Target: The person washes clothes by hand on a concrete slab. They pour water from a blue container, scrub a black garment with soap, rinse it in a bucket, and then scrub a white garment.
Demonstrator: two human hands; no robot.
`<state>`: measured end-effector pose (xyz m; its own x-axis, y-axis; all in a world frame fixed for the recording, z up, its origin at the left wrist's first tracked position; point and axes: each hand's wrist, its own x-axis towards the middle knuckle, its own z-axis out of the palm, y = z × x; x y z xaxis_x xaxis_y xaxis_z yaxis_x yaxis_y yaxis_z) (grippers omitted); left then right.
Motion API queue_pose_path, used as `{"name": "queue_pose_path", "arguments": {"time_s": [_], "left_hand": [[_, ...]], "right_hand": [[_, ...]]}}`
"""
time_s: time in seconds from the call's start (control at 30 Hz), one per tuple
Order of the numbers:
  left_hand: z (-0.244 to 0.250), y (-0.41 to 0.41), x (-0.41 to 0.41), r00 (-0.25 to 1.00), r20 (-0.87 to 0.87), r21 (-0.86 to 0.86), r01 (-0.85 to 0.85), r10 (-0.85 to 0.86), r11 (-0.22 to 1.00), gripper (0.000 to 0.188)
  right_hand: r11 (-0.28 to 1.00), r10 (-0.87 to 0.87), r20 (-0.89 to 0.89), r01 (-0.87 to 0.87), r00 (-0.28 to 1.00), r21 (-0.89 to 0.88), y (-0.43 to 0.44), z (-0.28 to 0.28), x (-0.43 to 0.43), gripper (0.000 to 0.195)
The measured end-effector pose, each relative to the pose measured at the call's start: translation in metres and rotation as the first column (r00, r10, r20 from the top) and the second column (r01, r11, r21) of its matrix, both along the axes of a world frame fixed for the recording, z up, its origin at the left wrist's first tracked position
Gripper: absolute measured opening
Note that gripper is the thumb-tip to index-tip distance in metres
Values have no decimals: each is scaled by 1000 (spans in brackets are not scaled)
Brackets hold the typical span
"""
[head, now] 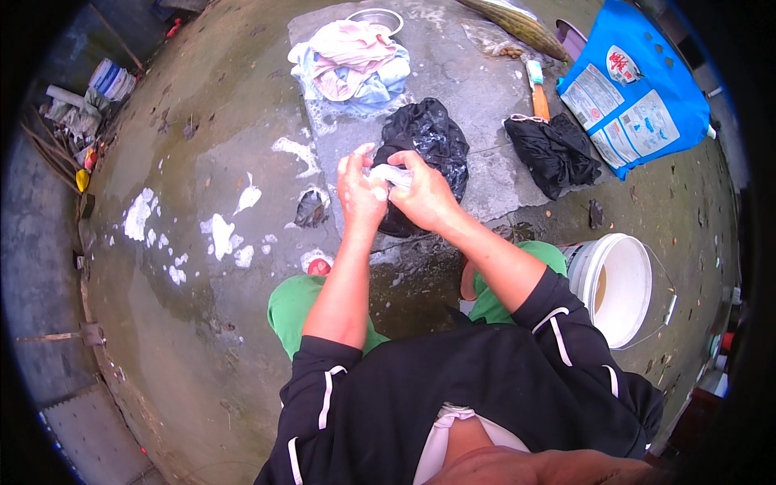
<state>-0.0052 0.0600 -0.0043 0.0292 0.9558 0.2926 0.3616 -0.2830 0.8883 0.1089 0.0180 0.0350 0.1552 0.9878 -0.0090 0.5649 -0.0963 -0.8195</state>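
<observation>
Between my two hands is a small piece of white cloth (391, 176), bunched and wet, with suds on the fingers. My left hand (362, 193) grips it from the left, fingers pointing up. From the right, my right hand (424, 193) pinches it between thumb and fingers. Just below and behind them a soapy black garment (427, 136) lies heaped on a stone slab (485, 163). Pink and light blue clothes (357, 60) are piled at the slab's far left, by a metal basin (388, 19).
Right of the slab's middle lie a folded black garment (548, 151) and a brush with an orange handle (538, 94). A blue detergent bag (642, 91) stands beyond. A white bucket (630, 291) is tipped on its side near my right knee. Foam (221, 235) spots the wet ground leftward.
</observation>
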Motion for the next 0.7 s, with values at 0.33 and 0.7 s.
{"name": "queue_pose_path", "arguments": {"time_s": [0.33, 0.7], "left_hand": [[1, -15, 9, 973, 181, 158, 116, -144, 981, 56], [22, -12, 1, 982, -109, -87, 144, -153, 986, 63]], "right_hand": [[987, -136, 223, 152, 965, -54, 17, -18, 15, 50], [990, -121, -429, 140, 895, 13, 12, -6, 22, 62]]}}
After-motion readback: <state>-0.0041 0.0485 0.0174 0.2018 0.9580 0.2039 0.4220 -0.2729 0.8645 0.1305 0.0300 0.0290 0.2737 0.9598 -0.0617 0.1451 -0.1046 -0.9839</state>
